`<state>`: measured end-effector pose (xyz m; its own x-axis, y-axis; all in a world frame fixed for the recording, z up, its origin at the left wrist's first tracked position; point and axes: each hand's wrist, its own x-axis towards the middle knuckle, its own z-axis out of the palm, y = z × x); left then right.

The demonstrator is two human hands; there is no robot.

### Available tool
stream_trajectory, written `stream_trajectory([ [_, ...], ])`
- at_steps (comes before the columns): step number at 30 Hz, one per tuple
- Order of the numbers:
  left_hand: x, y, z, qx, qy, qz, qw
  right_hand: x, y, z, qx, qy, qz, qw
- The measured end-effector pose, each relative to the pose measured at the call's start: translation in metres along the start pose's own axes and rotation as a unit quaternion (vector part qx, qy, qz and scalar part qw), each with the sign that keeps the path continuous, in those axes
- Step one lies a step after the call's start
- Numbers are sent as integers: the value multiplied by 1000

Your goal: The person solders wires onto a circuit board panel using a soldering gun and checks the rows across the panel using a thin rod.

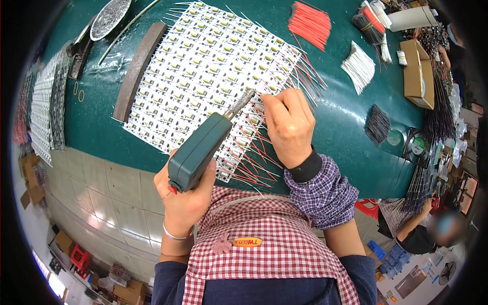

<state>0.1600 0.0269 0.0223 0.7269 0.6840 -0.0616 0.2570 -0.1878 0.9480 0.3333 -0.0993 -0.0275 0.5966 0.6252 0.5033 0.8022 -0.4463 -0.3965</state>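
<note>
Nearest the body, over a red-checked apron [274, 254], the left hand [185, 198] wraps its fingers fully around the green handle of a soldering iron [201, 152], held like a pistol so that the metal tip slants up and right onto the panel; the grip sits low, well back from the hot end. The right hand [287, 124], in a checked sleeve with a dark cuff, has its fingers pinched narrowly together at the tip of the iron, seemingly steadying a thin wire [249, 124] at the joint, though the wire between the fingertips is too fine to make out for certain. Both meet on the near right part of a large white panel of small LED boards [203, 66]; red and white leads already fan out from its right and near edges. A dark curved bar [137, 68] lies along the panel's left edge, apparently weighing it flat. The panel rests on a dark green table [351, 127]; farther off lie a bundle of red wires [310, 23], a bundle of white wires [358, 66], a cardboard box [419, 73] and a metal dish [109, 18]. Beyond the table's right end another person [422, 229] sits at work; pale floor tiles and boxes show to the left.
</note>
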Motion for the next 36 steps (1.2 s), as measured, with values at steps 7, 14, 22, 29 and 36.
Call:
stream_trajectory([
  [7, 0, -2, -2, 62, 8, 72, 995, 0, 1, 2, 19, 19, -5, 1000],
  [14, 1, -1, -1, 18, 3, 24, 1000, 0, 0, 3, 10, 13, -5, 1000],
  [22, 1, -3, 0, 24, 5, 43, 999, 0, -1, 2, 1, -1, -1, 1000],
  [29, -3, -1, -1, 43, 34, 58, 997, 0, -1, 4, -8, 2, -20, 1000],
  [36, -7, 3, -3, 47, 26, 61, 997, -1, -1, 3, -8, 0, -20, 1000],
])
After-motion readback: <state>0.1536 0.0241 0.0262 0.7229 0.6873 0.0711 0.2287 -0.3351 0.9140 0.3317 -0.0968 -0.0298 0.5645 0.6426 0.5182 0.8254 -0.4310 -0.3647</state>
